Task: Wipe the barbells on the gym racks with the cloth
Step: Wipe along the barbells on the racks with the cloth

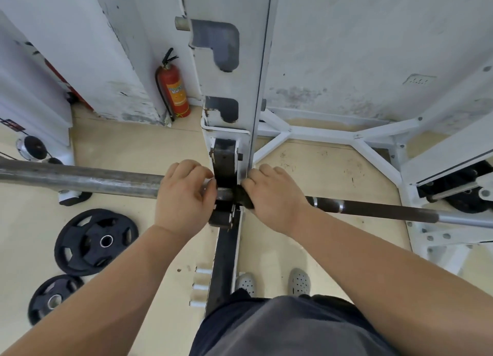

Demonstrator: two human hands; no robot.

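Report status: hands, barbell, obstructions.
Left hand grips barbell beside rack upright. Right hand holds dark cloth round it. Upright stands between hands, blocking a straight wipe.

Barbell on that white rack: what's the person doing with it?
A person is wiping the barbell where it sits on the white rack. The right hand holds a dark cloth around the bar just right of the upright. The left hand grips the thicker end on the other side. Two black weight plates lie on the floor to the left.
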